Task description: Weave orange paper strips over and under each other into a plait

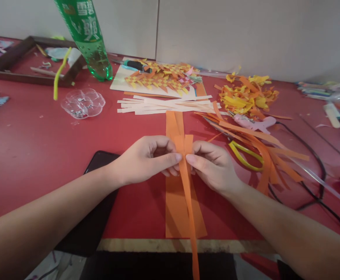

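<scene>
My left hand pinches an orange paper strip between thumb and fingers at its upper part. From the other side, my right hand pinches the same paper, thumb close to my left thumb. Toward the top the paper parts into two ends, and below a narrow length hangs past the table edge. I cannot tell whether it is one strip or two. Under my hands wider orange paper pieces lie on the red table. Just beyond them is a pile of pale paper strips.
Yellow-handled scissors, loose orange strips and a pink glue gun lie right. Behind are paper scraps, woven paper pieces and a green bottle. A clear dish, wooden tray and phone are left.
</scene>
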